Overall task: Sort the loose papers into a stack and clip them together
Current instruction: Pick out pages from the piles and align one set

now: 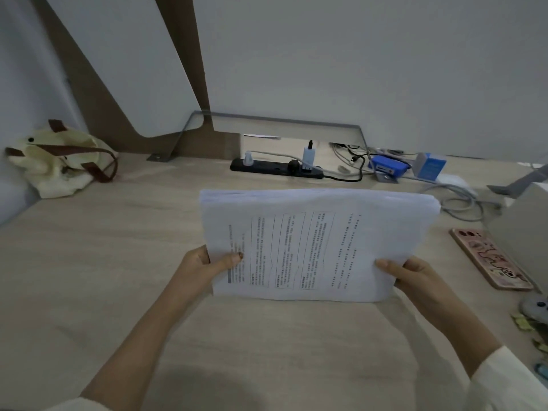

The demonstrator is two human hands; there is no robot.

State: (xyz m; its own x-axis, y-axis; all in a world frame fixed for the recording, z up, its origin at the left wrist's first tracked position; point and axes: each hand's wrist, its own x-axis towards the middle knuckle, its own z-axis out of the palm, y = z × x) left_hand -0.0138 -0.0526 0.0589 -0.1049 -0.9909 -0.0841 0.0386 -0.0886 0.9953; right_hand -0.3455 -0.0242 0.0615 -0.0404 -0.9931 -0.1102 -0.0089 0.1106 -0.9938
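1. A pale grey wall (355,54) is seen along the far side, crossed on the left by slanted brown panels.
2. A light wood-grain desk (89,277) is spread across the near and middle of the scene, up to that wall.
3. A thick stack of papers (320,244) is held at the centre of the desk, stood on a long edge and tilted away. Its lower edge appears to meet the desk. Printed text is turned sideways on the front sheet. The top edges are roughly level, though some sheets are slightly offset at the right corner.
4. A cream tote bag (56,164) with brown straps is slumped in the far left corner, against the wall.
5. The left edge of the stack is gripped by the left hand (204,264). The thumb is laid across the front sheet and the fingers are hidden behind the paper.
6. The right edge is gripped by the right hand (415,277) in the same way, thumb in front, fingers out of sight behind.
7. A black power strip (275,169) with plugs in it is laid beyond the stack, near the wall.
8. A phone (490,258) in a pink patterned case is laid flat to the right of the stack, apart from it.
9. A blue box (388,167) is set among cables at the far right.
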